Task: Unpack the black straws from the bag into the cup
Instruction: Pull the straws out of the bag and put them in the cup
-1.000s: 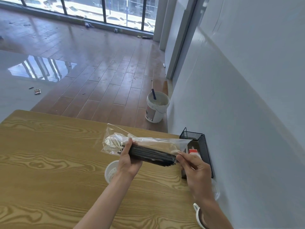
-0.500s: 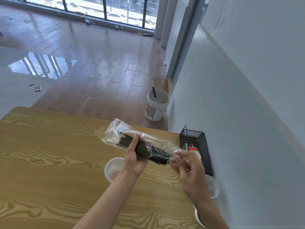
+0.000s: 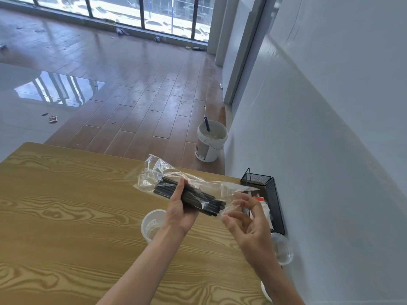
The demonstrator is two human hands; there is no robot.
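A clear plastic bag holds a bundle of black straws, tilted with its right end lower, above the wooden table. My left hand grips the bundle through the bag around its middle. My right hand is at the bag's right, open end, fingers spread, the fingertips touching the loose plastic film. A white plastic cup stands upright on the table just below and left of my left wrist, partly hidden by it.
A black mesh tray with small items sits against the wall at the table's right edge. A clear cup stands near it, and a white rim shows by my right forearm. A white bucket is on the floor.
My right hand has let go of its pinch at the bag's end and spread its fingers. The bundle has tilted, its left end rising, and the bag's loose end has unfolded.
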